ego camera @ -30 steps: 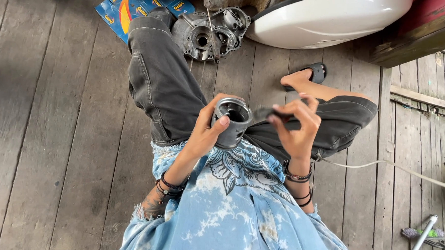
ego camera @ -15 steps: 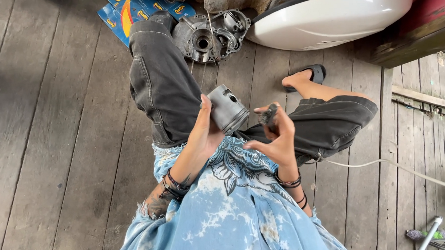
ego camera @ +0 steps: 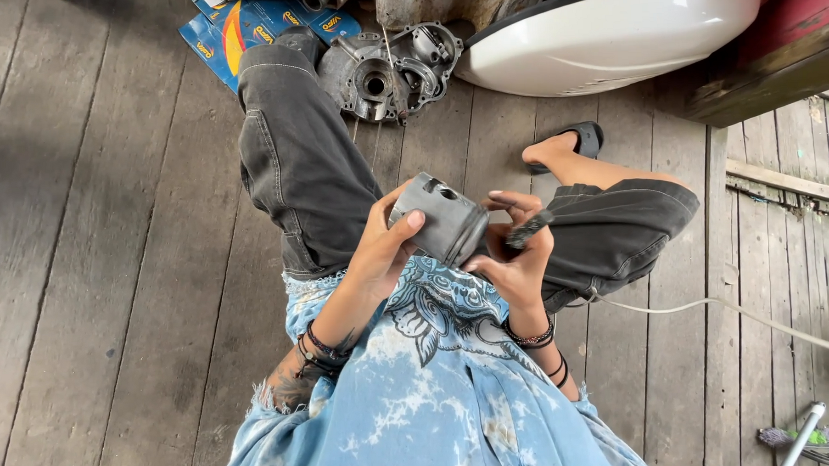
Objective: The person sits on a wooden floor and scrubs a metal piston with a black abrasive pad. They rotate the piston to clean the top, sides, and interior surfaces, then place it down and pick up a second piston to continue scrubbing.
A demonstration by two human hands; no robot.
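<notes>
Head view: the left hand (ego camera: 378, 253) has its grip closed around a grey piston (ego camera: 440, 219), held mid-scene above the lap, long axis tilted from near right up to far left. The right hand (ego camera: 516, 257) touches the piston's near-right end, pinching a small dark part (ego camera: 528, 229). Far left on the floor, beside an engine casing (ego camera: 386, 73), lies a flat blue package (ego camera: 242, 32) with orange and yellow markings.

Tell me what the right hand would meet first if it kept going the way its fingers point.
The right hand, with a small dark piece in its fingers, points up-left at the grey piston in the left hand. It would likely meet the piston's ringed end, already about touching; depth is unclear.
</notes>
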